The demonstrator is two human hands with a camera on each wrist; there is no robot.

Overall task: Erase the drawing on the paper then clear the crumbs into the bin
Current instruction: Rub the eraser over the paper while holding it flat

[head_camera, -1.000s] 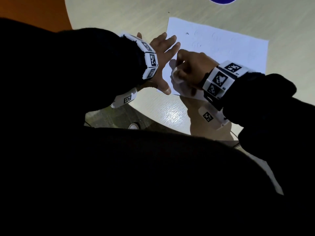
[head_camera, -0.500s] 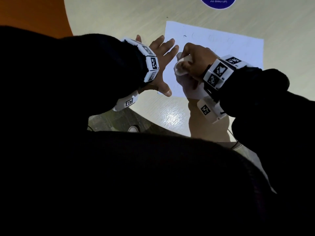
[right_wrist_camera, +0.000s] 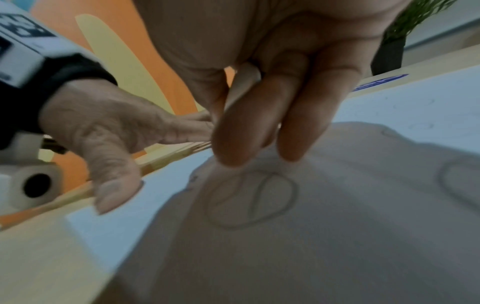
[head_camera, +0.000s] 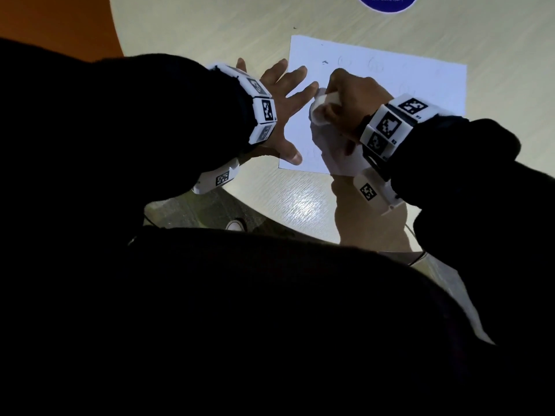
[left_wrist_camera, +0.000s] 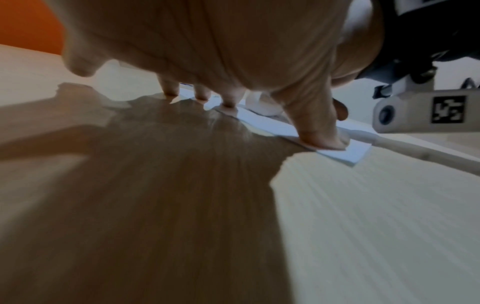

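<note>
A white sheet of paper (head_camera: 390,85) lies on the pale wooden table (head_camera: 210,31). My left hand (head_camera: 285,106) lies flat with spread fingers on the sheet's left edge, the thumb (left_wrist_camera: 322,131) pressing its near corner. My right hand (head_camera: 348,100) grips a white eraser (head_camera: 322,108) and holds it on the paper beside the left fingertips. Pencil loops (right_wrist_camera: 249,199) show on the paper (right_wrist_camera: 415,115) just under the right fingers (right_wrist_camera: 233,139). Faint circles (head_camera: 375,66) remain further up the sheet. A small dark speck (head_camera: 324,62) sits near the top left of the sheet.
A round blue sticker (head_camera: 387,3) lies on the table beyond the paper. The table's curved near edge (head_camera: 270,217) runs just below my wrists, with grey floor and a shoe (head_camera: 235,225) beneath. An orange wall and a potted plant (right_wrist_camera: 394,45) stand behind. No bin is in view.
My right hand with the eraser has slid up and away along the paper's left side, close to the left fingertips. The left hand has kept its place on the sheet's edge.
</note>
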